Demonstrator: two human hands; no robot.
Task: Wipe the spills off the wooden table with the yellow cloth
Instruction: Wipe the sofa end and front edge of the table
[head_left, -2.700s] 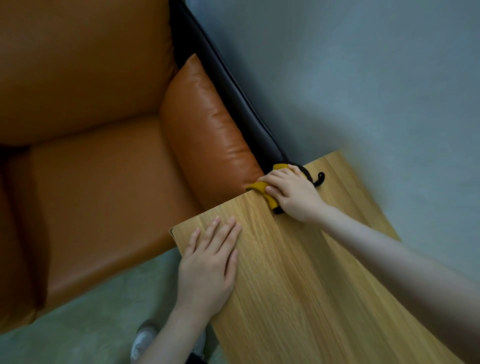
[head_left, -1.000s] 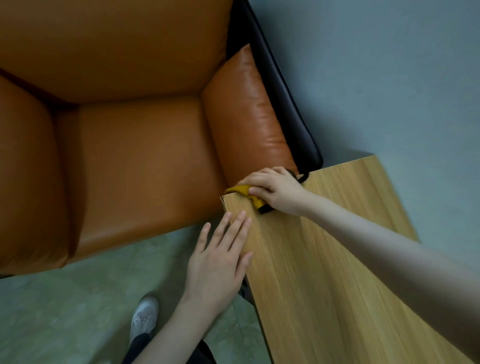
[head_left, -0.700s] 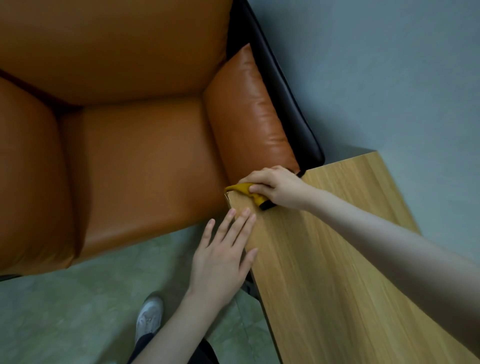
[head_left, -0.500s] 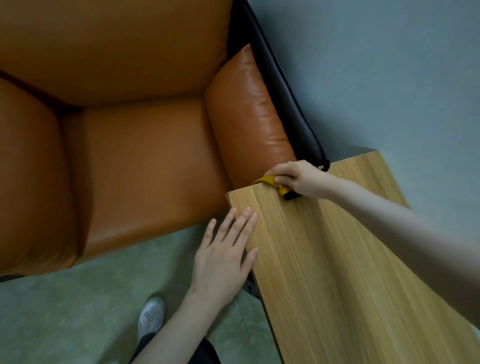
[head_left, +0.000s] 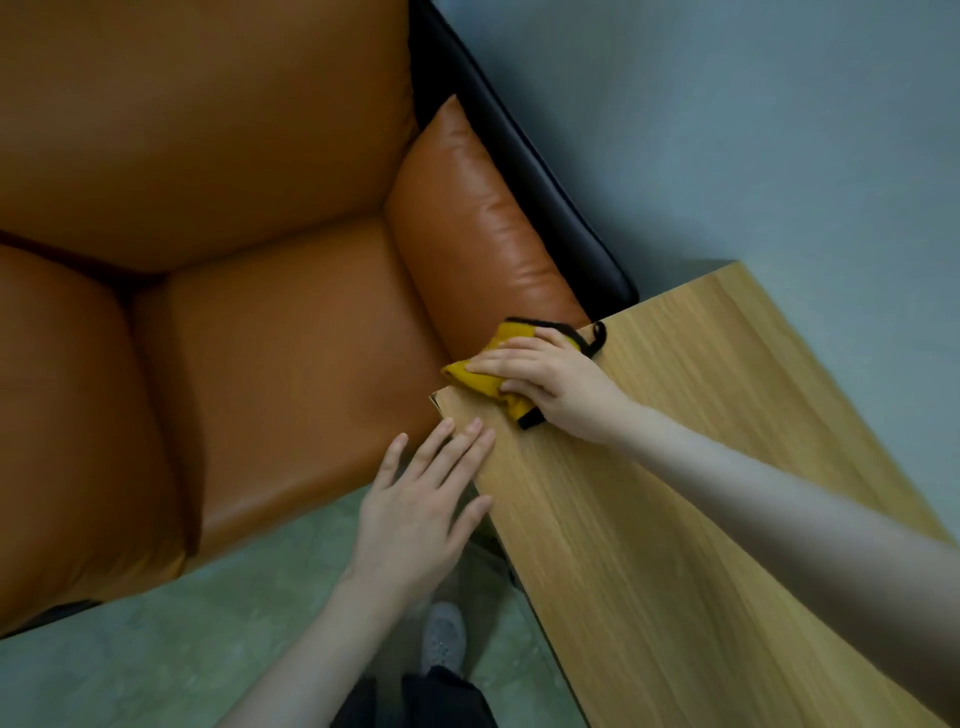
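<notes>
Right hand: the right hand (head_left: 550, 384) is down flat on the yellow cloth (head_left: 485, 376), fingers fairly straight and spread over it, pressing it onto the table top; whether the thumb curls under the fabric I cannot tell.
Yellow cloth: bunched up under that hand at the far left corner of the wooden table (head_left: 701, 415), one end poking past the fingertips towards the sofa, a black edge trim and a black loop (head_left: 597, 338) showing at the back of the hand.
Left hand: the left hand (head_left: 421, 504) is open wide, fingers straight and slightly fanned, holding nothing, fingertips at the table's near left edge just below the corner.
Wooden table: light grain, bare where it shows; no spill can be made out on it.
Sofa: an orange leather sofa (head_left: 234, 260) right against the table corner, its armrest cushion (head_left: 467, 234) touching or just beside the cloth, a black frame (head_left: 545, 197) behind it.
Floor: greenish floor (head_left: 156, 649) below, with a grey shoe (head_left: 441, 639) in sight.
Containers: none in shot.
</notes>
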